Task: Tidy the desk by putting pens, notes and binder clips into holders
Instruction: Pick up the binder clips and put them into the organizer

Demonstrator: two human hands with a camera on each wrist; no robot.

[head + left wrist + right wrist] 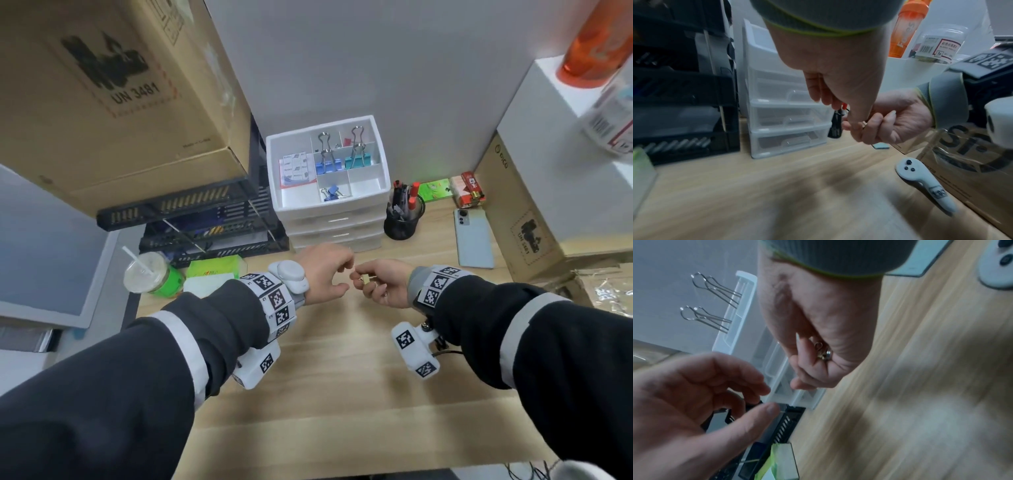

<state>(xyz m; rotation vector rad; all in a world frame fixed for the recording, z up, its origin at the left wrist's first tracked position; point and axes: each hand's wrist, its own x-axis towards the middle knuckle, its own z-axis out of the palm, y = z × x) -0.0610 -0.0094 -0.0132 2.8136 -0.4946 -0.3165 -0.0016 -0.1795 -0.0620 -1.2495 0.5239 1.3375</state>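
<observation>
1. While my right hand point(383, 284) hangs above the worktop point(342, 394), its fingers point(807, 376) are curled in, pinching a small gold-coloured binder clip point(365, 279).
2. My left hand point(323, 272) hangs just beside it, fingers point(748, 384) loosely bent and narrow, holding nothing; its fingertips are near the clip, apart from it.
3. Beyond both sets of fingers stands a white drawer organizer point(334, 219); its top tray holds notes point(294, 168), blue clips point(327, 164), a teal clip point(358, 159) and a small blue clip point(333, 192) in separate compartments.
4. Beyond my right fingers and to their right stands a black mesh pen cup point(402, 222) with pens in it, then a grey phone point(474, 238) lying flat.
5. Left of my left fingers: stacked black paper trays point(191, 222), a green tissue pack point(215, 270) and a lidded drink cup point(150, 274) with a straw.
6. A cardboard box point(524, 219) stands further right of my right fingers.
7. Nothing lies between the fingers and the organizer.
</observation>
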